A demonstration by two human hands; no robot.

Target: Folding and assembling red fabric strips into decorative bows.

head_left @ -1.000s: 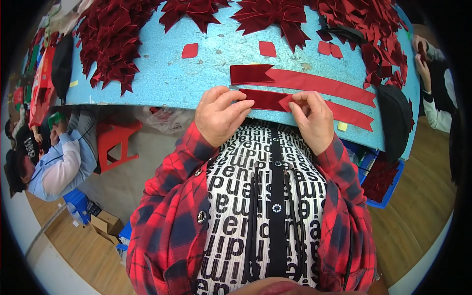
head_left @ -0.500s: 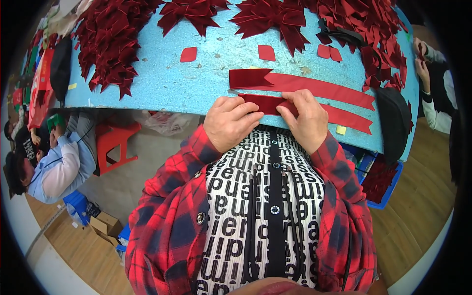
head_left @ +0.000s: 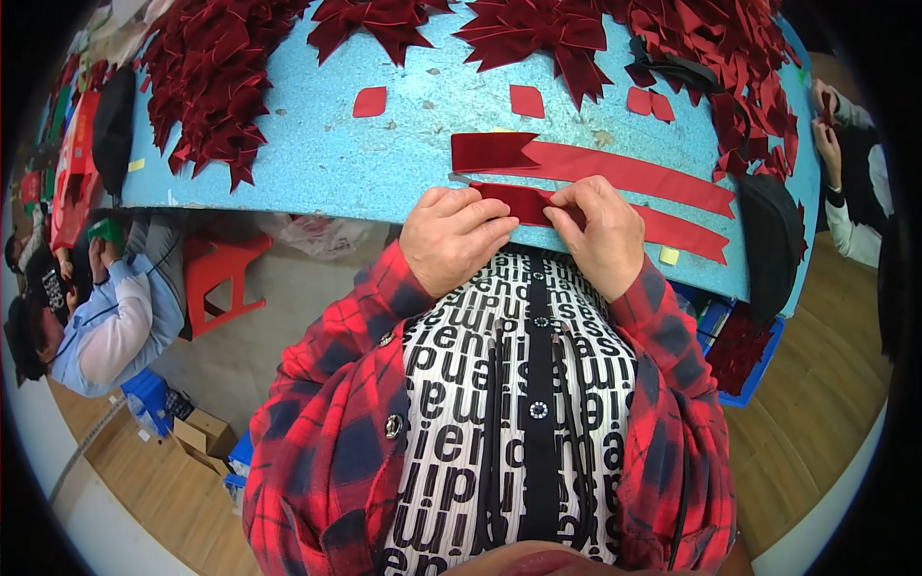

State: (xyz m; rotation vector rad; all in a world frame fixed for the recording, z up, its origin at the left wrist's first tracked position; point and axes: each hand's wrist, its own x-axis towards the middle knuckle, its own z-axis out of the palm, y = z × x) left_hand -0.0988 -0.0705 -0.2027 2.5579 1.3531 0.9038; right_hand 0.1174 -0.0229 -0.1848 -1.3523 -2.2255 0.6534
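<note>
Near ribbon: the dark red ribbon [head_left: 528,204] lies along the table's near edge, velvety face up between the hands; its lighter red stretch runs out to the right, past the right hand, and finishes in a notched end.
Left hand: the left hand [head_left: 455,237] sits over the ribbon's left part, fingers bent and side by side, the front tips resting on the dark section; from where I stand I cannot tell whether the thumb grips underneath.
Right hand: the right hand [head_left: 605,230] has thumb and forefinger brought together on the ribbon, pinching it at the right end of the dark section; the other fingers curl in behind.
Between the fingertips: a short stretch of dark velvet shows, bordered by left fingertips on one side and the right pinch on the other.
Far ribbon: a second ribbon [head_left: 624,178] lies flat just beyond, its dark notched piece at the left, both hands clear of it.
Blue tabletop: the speckled table [head_left: 317,144] also bears small red squares [head_left: 526,101] in a row, with dark red bows [head_left: 538,38] farther back and a heap of bows [head_left: 216,86] at the left.
Right edge: a black cloth item [head_left: 771,252] hangs over the table's side, near a yellow scrap [head_left: 668,255].
</note>
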